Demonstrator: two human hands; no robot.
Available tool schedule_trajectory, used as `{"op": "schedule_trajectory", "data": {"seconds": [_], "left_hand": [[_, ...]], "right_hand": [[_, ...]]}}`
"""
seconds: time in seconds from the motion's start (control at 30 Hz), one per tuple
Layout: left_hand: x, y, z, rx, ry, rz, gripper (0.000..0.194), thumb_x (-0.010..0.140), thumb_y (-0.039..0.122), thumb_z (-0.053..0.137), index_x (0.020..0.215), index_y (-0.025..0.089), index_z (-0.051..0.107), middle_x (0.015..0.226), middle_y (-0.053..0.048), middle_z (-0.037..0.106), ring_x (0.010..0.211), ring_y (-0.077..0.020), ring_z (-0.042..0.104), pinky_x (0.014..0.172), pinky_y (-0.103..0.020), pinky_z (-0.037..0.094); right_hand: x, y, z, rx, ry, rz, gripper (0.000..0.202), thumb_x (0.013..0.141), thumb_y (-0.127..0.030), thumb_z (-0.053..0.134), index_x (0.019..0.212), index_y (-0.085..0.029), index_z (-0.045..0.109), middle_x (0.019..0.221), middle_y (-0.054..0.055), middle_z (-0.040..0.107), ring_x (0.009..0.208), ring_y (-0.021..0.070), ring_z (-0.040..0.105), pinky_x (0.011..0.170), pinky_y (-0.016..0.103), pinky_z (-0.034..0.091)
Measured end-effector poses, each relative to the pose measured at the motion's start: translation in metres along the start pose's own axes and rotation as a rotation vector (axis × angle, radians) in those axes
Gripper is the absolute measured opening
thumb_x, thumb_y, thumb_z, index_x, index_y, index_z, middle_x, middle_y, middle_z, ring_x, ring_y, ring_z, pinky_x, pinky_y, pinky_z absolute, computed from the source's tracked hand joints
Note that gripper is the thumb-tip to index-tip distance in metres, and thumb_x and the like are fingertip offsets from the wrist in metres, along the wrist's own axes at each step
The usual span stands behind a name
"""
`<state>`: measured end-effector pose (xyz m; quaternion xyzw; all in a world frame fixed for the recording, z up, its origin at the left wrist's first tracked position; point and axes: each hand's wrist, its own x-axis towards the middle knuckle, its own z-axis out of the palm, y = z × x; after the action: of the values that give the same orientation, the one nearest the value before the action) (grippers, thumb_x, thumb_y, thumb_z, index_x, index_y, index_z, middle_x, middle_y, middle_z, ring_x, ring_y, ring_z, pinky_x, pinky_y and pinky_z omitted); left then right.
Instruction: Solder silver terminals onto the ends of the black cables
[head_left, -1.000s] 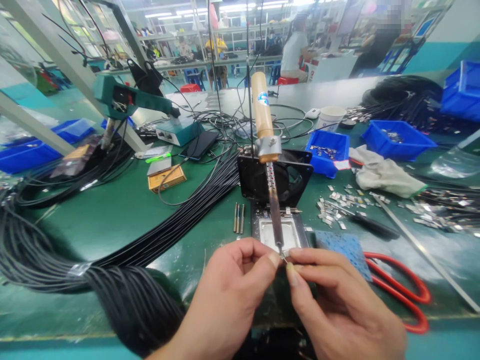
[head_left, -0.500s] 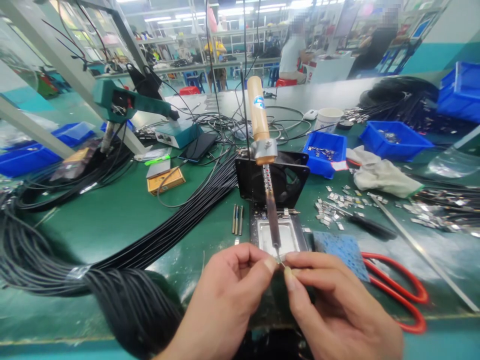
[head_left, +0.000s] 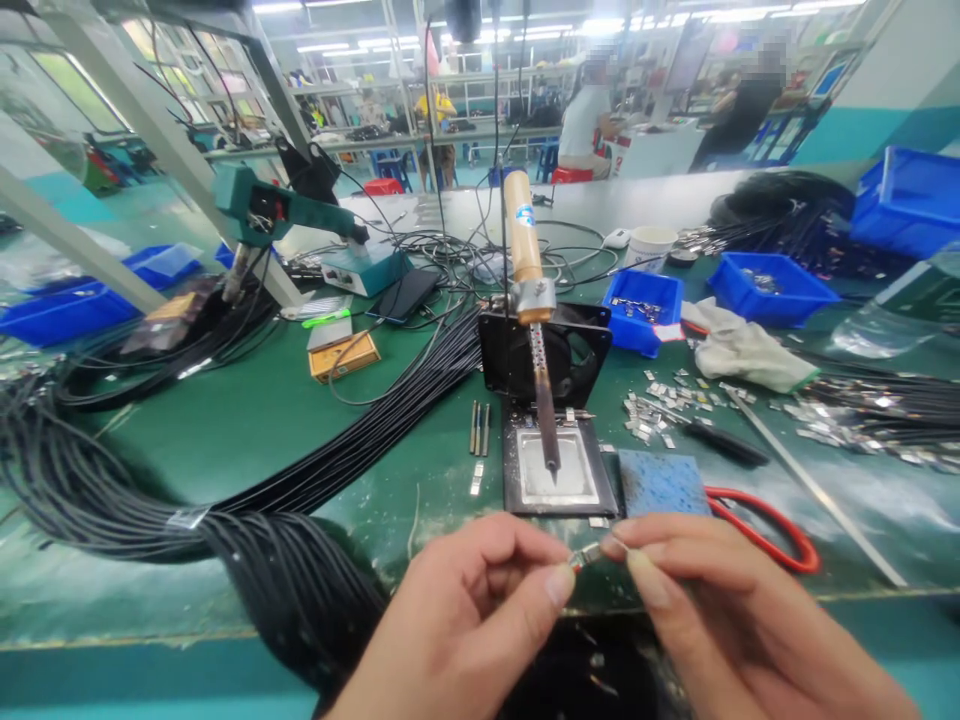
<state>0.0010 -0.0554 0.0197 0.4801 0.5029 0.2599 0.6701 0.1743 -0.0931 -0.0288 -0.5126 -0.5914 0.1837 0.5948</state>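
Note:
My left hand (head_left: 480, 600) pinches a small metal connector (head_left: 588, 556) between thumb and forefinger, with a spot of red showing at the thumb tip. Close beside it, my right hand (head_left: 727, 600) is closed in a pinch on a thin pale wire (head_left: 622, 544), which looks like solder wire. Both hands are in front of a soldering iron (head_left: 546, 400) with a wooden handle, fixed upright with its tip pointing down. Under that tip lies a metal tray (head_left: 529, 480) on a black base. Whether the wire touches the connector cannot be made out.
A black fan (head_left: 495, 350) stands behind the iron. Bundled black cables (head_left: 322, 470) spread leftward. To the right lie a blue sponge (head_left: 660, 480), red-handled scissors (head_left: 806, 550), loose connectors (head_left: 652, 410), a glove (head_left: 750, 350) and a blue bin (head_left: 641, 335).
Both hands have come down and away from the iron's tip, toward me. The connector now shows between them, and the right hand has shifted right. The camera view has moved slightly.

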Motion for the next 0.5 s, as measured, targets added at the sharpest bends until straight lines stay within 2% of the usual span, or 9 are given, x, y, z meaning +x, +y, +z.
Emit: {"op": "schedule_trajectory", "data": {"seconds": [0.07,0.13,0.17,0.23,0.3,0.43,0.5], "left_hand": [[-0.005,-0.001,0.000,0.062,-0.003,-0.002,0.024,0.091,0.040,0.068,0.095,0.016,0.070,0.082,-0.003,0.068,0.076,-0.0178,0.056,0.070,-0.027,0.043],[-0.009,0.000,0.001,0.110,-0.023,-0.005,0.026,0.090,0.041,0.067,0.094,0.016,0.070,0.081,-0.003,0.067,0.074,-0.0178,0.054,0.068,-0.027,0.042],[-0.011,0.001,0.002,0.129,-0.036,-0.005,0.027,0.090,0.041,0.067,0.094,0.015,0.070,0.080,-0.003,0.066,0.073,-0.0178,0.054,0.067,-0.028,0.042],[-0.016,0.003,0.003,0.164,-0.061,0.000,0.027,0.090,0.041,0.065,0.094,0.014,0.070,0.079,-0.003,0.065,0.072,-0.0176,0.053,0.066,-0.028,0.042],[-0.021,0.006,0.005,0.193,-0.063,0.011,0.026,0.092,0.039,0.063,0.093,0.014,0.070,0.078,-0.002,0.064,0.072,-0.0172,0.052,0.067,-0.027,0.042],[-0.029,0.008,0.010,0.201,-0.065,0.004,0.023,0.091,0.037,0.062,0.089,0.015,0.068,0.075,0.001,0.059,0.069,-0.0150,0.049,0.063,-0.024,0.039],[-0.032,0.006,0.012,0.190,-0.067,-0.012,0.021,0.091,0.036,0.062,0.087,0.016,0.066,0.071,0.003,0.055,0.066,-0.0140,0.045,0.060,-0.024,0.037]], "right_hand": [[0.006,-0.002,-0.014,-0.099,-0.092,-0.065,0.011,0.092,-0.012,0.062,0.093,-0.023,0.064,0.085,0.000,0.070,0.071,0.0120,0.069,0.064,0.018,0.057],[0.010,0.000,-0.029,-0.238,-0.251,-0.185,0.007,0.094,-0.019,0.063,0.097,-0.025,0.063,0.077,-0.003,0.068,0.063,0.0111,0.067,0.057,0.018,0.055],[0.011,0.001,-0.037,-0.318,-0.338,-0.263,0.008,0.094,-0.022,0.065,0.101,-0.025,0.064,0.077,-0.004,0.071,0.063,0.0113,0.068,0.058,0.019,0.056],[0.013,0.003,-0.048,-0.474,-0.432,-0.456,0.018,0.095,-0.026,0.066,0.113,-0.025,0.065,0.087,-0.002,0.078,0.074,0.0150,0.074,0.069,0.023,0.059],[0.015,0.000,-0.054,-0.575,-0.471,-0.593,0.022,0.098,-0.024,0.060,0.120,-0.023,0.065,0.095,0.002,0.080,0.082,0.0188,0.076,0.073,0.028,0.060],[0.022,-0.017,-0.050,-0.529,-0.531,-0.661,0.023,0.105,-0.018,0.043,0.113,-0.020,0.065,0.077,0.005,0.077,0.061,0.0171,0.072,0.050,0.028,0.052],[0.025,-0.025,-0.047,-0.496,-0.542,-0.675,0.027,0.107,-0.019,0.039,0.105,-0.019,0.066,0.073,0.005,0.075,0.057,0.0165,0.070,0.045,0.029,0.049]]}}
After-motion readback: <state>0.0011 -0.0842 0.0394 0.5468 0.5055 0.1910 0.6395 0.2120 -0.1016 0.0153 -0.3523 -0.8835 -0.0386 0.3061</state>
